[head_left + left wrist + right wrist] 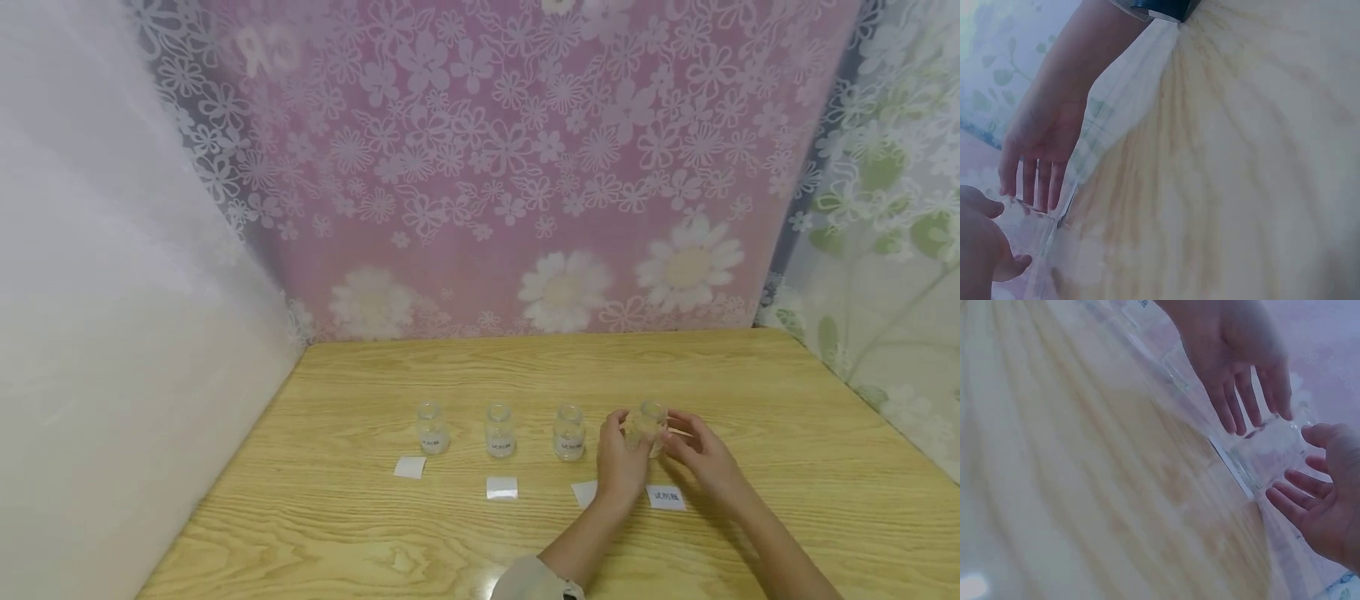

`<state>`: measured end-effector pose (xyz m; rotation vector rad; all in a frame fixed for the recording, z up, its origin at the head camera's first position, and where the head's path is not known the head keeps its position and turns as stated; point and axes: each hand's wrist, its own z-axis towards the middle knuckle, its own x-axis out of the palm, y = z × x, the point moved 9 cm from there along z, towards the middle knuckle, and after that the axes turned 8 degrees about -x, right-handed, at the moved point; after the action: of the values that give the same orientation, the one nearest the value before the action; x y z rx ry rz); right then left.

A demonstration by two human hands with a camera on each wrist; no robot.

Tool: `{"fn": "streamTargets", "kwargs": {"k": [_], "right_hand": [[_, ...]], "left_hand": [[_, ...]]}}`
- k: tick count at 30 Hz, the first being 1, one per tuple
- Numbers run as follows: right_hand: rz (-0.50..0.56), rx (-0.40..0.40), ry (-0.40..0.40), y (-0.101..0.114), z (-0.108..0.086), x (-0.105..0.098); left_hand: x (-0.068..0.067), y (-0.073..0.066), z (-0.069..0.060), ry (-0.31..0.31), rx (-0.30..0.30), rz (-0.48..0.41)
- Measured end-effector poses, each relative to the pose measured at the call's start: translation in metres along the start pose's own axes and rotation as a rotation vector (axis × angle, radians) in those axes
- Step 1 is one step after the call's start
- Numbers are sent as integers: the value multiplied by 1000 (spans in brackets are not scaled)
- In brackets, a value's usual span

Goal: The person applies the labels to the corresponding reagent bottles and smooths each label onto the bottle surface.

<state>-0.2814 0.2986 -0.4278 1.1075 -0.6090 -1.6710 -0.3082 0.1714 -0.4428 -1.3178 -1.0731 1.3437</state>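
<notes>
A clear glass bottle (652, 410) stands at the right end of a row, with both hands about it. My left hand (624, 460) is on its left side, fingers extended along the glass. On the opposite side is my right hand (703, 457), its fingers loosely bent towards the bottle. In the right wrist view, the left hand's (1238, 359) fingers reach down to the glass bottle (1269, 450), and the right hand (1329, 494) lies beside it with fingers spread. Firm contact cannot be made out. The bottle's lower front is partly hidden by the hands.
Three more glass bottles, at left (432, 433), centre (500, 437) and nearer the hands (569, 442), bear printed labels. White cards (410, 467) (502, 488) lie before them; another card (584, 493) is partly under the left wrist. A printed card (666, 497) lies between the forearms.
</notes>
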Motion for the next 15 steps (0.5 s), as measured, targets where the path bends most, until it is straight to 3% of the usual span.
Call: {"fn": "streamTargets", "kwargs": {"k": [4,7,10,13,15], "right_hand": [[-130,-15,15,3,-10,-10],[-216,-48,51,5,-19,-14],[-237,-87,130,5,-27,-9],[-240,-126,205,6,-34,-3],[-263,-163,241,6,-36,2]], "left_hand": [[-2,1,-10,75,-26,43],[-5,-1,-20,136,20,155],[-6,-5,-30,183,169,392],[-3,-7,-39,179,360,681],[0,-5,-43,167,454,844]]}}
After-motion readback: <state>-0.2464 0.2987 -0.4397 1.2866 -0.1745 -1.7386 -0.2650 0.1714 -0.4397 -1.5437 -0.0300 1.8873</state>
